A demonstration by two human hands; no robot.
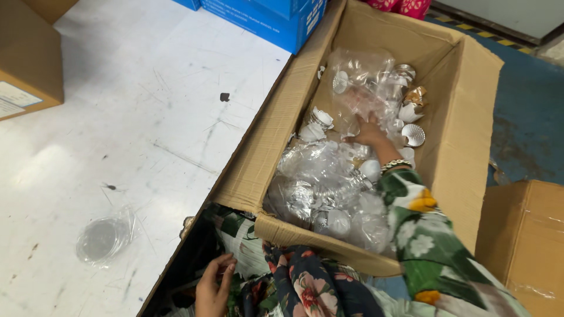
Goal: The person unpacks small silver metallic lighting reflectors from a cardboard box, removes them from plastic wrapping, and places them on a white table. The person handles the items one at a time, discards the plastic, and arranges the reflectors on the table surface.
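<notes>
Right hand (370, 132) stretched forward, arm extended, fingers spread downward; left hand (212, 287) low near body, fingers loosely curled, holding nothing.

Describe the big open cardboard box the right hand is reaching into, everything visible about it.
The cardboard box is large, brown and corrugated, standing open beside the white table, one flap leaning on the table's edge. Its walls look worn and creased. Inside lie many clear plastic bags holding small white and silver cup-shaped parts, heaped loosely. The right hand reaches in from the near side, fingers among the bags, the floral sleeve crossing the near wall. A smaller brown box stands at its right.
</notes>
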